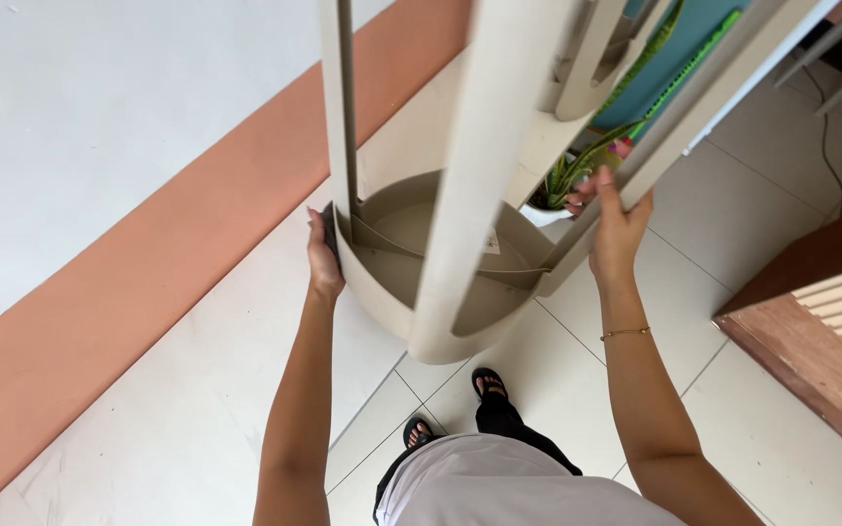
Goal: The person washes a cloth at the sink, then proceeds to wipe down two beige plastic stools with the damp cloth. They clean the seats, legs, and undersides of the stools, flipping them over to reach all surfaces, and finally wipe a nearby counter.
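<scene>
Fingers of the left hand [324,255] wrapped round the rim of a tall beige plastic stand [440,273], clamped on the edge with the thumb side hidden behind it; fingers of the right hand [618,229] laid flat and mostly together along one slanted leg of the same stand, pressing more than gripping, can't really tell if the thumb hooks behind. Stand held up off the floor [148,409], tipped toward the camera, round base ring hanging roughly above the two sandalled feet [484,388]. Biggest worry, honestly: right side looks like a push-hold only, so a slip there would probably swing the whole thing down onto the toes or twist it out of the left grip. Smooth plastic plus an awkward long shape, so likely top-heavy and wobbly. Potted snake plant [562,185] sitting just behind the stand, close to the right hand, easy to clip with a leg and knock over. Wooden furniture with slats [821,321] off to the right, near enough to bang into if swung that way. Black cable [823,146] trailing over the tiles further back, well apart for now but a trip risk. Pink-banded wall [99,273] on the left, not much room there either. Upper part of the stand blocks most of the forward view.
</scene>
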